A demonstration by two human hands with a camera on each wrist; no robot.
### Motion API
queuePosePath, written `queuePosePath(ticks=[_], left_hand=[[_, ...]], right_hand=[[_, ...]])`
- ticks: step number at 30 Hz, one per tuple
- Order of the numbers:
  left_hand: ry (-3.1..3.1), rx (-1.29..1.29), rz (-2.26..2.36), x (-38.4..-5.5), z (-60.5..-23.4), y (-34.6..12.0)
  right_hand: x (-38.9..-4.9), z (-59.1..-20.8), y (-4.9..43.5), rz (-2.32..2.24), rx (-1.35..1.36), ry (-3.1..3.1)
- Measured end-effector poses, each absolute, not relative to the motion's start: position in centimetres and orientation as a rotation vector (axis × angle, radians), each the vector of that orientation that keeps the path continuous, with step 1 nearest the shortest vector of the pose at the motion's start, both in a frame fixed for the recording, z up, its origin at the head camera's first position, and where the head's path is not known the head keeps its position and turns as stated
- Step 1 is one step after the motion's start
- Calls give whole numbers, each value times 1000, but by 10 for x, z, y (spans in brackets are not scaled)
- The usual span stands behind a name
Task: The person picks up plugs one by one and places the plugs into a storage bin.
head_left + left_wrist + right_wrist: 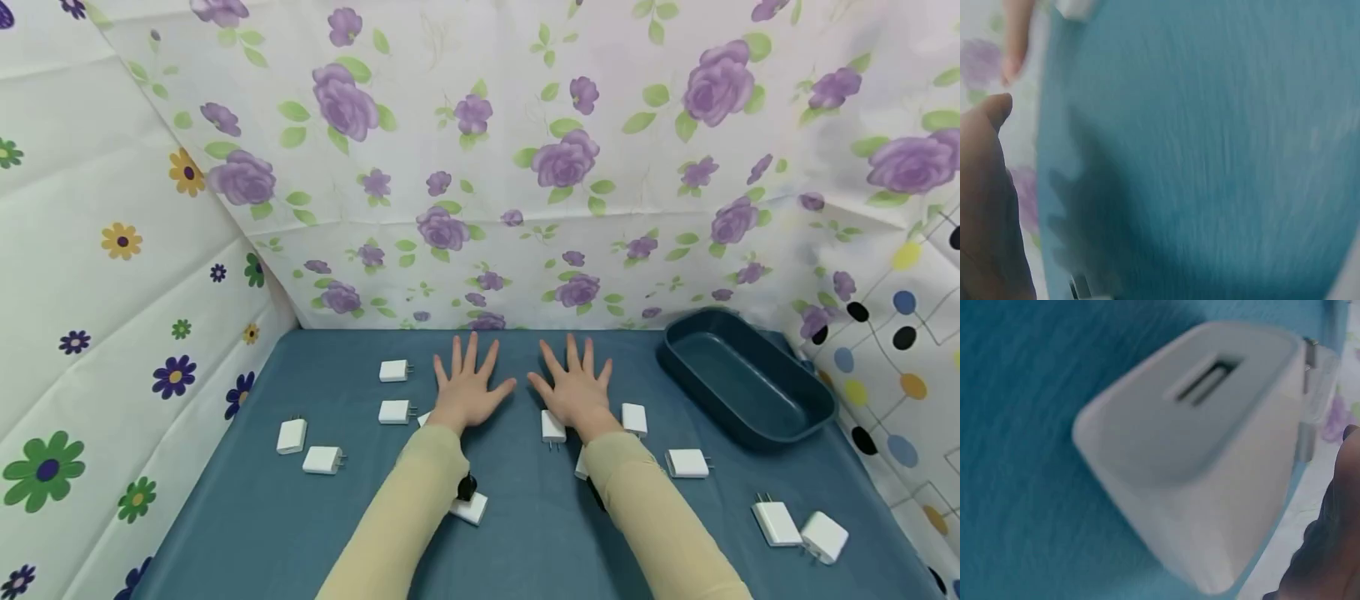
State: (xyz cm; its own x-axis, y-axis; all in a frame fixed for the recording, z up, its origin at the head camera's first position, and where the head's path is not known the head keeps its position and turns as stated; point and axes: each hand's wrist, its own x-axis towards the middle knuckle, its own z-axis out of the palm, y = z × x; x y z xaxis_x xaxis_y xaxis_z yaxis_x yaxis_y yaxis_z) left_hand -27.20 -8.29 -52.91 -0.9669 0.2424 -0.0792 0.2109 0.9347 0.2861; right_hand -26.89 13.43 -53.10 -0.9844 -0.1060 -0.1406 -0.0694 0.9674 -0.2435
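Observation:
Both hands reach forward over the blue-covered table, fingers spread and holding nothing. My left hand [467, 393] has a white USB charger [393, 412] to its left, and another shows partly behind its wrist. Under the left forearm, a charger [471, 508] is half covered. In the left wrist view the hand's shadow falls on the cloth. Beside the right hand [576, 390] lie a charger [553, 427] with prongs toward me and one on its right [633, 418]. A charger [1166, 437] with its USB port facing the camera fills much of the right wrist view.
A dark blue bin [708, 406] stands at the back right. More chargers lie on the left, such as one charger [322, 460], and on the right, where two chargers [777, 523] sit close together. Flowered sheets [480, 167] hang at the back and sides.

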Motion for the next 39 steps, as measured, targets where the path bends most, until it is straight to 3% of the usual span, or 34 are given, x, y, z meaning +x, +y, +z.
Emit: queuePosePath(ticks=[5, 12, 24, 29, 36, 39], left_hand=[[2990, 476, 537, -256, -522, -82], [2993, 534, 676, -237, -511, -85], [2941, 628, 1146, -203, -502, -104], [2915, 598, 1244, -197, -500, -106], [2883, 567, 1405, -198, -499, -108], [2860, 567, 1476, -199, -500, -109]], right_hand=[[-266, -534, 138, -570, -184, 2899], [-245, -508, 156, -746, -295, 2900], [-177, -513, 259, -1255, -259, 3003], [-153, -502, 305, -1244, -13, 3244], [-130, -495, 357, -1306, 679, 3317], [-125, -496, 375, -1322, 858, 3168]])
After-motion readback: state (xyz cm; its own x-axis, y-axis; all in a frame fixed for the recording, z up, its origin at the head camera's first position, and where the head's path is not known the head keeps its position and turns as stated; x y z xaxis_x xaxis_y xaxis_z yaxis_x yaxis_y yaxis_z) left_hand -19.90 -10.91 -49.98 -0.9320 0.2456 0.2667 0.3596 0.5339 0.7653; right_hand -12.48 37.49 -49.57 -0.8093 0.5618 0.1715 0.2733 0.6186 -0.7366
